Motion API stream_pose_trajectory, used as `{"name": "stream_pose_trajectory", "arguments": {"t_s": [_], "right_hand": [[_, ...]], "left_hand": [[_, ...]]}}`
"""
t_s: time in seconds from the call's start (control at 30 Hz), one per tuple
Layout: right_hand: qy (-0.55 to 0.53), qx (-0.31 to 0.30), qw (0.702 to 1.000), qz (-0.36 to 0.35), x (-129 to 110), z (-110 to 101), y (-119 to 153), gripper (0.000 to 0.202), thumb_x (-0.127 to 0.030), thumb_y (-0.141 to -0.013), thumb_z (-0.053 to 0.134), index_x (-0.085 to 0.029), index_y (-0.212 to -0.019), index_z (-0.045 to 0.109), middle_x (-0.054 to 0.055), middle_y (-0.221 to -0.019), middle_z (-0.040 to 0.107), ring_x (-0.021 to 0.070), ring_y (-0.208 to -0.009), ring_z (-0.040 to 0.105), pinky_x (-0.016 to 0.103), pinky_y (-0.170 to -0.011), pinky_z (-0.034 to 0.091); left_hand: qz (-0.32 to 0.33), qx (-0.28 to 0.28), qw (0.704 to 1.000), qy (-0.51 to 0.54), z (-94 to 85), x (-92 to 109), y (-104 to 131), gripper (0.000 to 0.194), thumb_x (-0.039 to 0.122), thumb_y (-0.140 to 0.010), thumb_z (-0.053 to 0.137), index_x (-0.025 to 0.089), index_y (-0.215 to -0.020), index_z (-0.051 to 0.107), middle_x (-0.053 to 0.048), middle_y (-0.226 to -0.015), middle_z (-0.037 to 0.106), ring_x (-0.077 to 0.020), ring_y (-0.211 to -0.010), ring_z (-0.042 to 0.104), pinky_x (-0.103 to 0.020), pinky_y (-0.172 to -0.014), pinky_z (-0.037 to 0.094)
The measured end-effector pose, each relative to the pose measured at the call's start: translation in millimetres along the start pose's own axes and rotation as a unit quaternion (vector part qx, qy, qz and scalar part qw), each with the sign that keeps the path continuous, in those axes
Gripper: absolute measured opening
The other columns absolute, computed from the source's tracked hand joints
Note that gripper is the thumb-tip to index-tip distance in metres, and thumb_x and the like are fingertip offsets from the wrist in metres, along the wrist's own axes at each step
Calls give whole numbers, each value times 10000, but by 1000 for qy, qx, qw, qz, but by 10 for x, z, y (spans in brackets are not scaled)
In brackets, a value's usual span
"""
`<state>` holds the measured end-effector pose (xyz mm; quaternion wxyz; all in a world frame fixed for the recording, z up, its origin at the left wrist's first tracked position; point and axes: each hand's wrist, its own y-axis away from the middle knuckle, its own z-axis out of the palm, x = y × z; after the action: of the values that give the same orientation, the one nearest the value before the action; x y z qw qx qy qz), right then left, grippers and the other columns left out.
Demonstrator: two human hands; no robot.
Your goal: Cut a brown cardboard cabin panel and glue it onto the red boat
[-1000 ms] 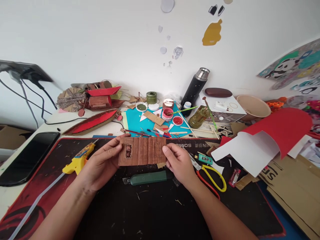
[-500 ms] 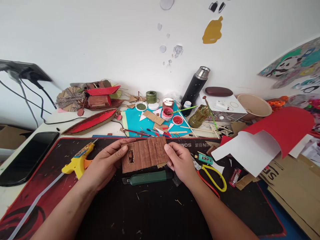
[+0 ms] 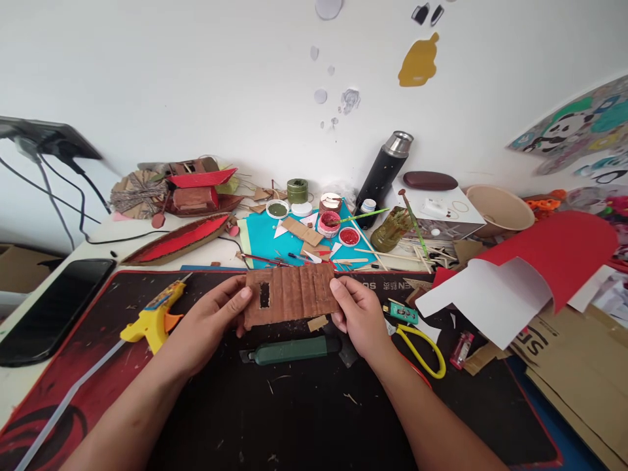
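A brown-painted piece of cardboard is held up between my two hands, above the dark mat. It has vertical creases and a small rectangular hole near its left end. My left hand pinches the left edge, thumb in front and fingers behind. At the right edge my right hand grips it the same way. Just below lies a green utility knife, with a small cardboard scrap close above it.
A yellow glue gun lies left on the mat, beside a black phone. Scissors with yellow and red handles are at right, near red paper. Behind stand paint pots, a thermos and a model boat.
Both hands have shifted the cardboard slightly right and up. Its hole now shows dark right through, and more of the small scrap beneath is visible.
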<state>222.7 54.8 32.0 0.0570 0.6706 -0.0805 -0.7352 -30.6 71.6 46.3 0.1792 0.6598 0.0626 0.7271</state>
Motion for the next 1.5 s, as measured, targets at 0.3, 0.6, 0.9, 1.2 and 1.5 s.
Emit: {"name": "stream_pose_trajectory", "arguments": {"t_s": [0.3,0.6,0.9,1.2,1.5], "right_hand": [[-3,-1,1000,7,-7,-5,5,543,-723,-869,688,-214,-735,555,-91,-490,403,69,-387,359,191,-362,258],[-3,-10,1000,16,14,-3,18,538,-730,-890,669,-213,-771,584,-77,-508,427,76,-402,364,196,-371,262],[25,-44,999,16,36,6,11,550,-749,-890,658,-219,-786,552,-88,-492,418,81,-398,357,211,-394,263],[30,-42,999,13,0,10,16,544,-742,-885,661,-225,-771,537,-91,-487,411,84,-393,361,212,-388,263],[22,-47,999,-1,-1,29,21,483,-680,-900,671,-217,-812,564,-96,-493,424,79,-403,358,203,-392,265]], "left_hand": [[-28,13,997,77,2,0,-4,361,499,-768,884,186,-886,747,-3,-743,642,-110,-596,547,-212,-506,481],[-7,17,996,85,30,8,27,391,510,-761,881,187,-805,664,1,-704,625,-109,-553,521,-204,-452,438],[36,40,998,16,-51,-107,13,334,515,-857,794,221,-845,638,23,-720,604,-122,-586,526,-207,-480,430],[39,42,998,0,-48,-107,7,303,496,-878,780,222,-856,653,18,-728,607,-126,-598,532,-214,-505,437],[39,-48,998,-18,49,-34,49,343,543,-891,747,221,-999,699,-17,-764,677,-160,-628,585,-263,-562,498]]}}
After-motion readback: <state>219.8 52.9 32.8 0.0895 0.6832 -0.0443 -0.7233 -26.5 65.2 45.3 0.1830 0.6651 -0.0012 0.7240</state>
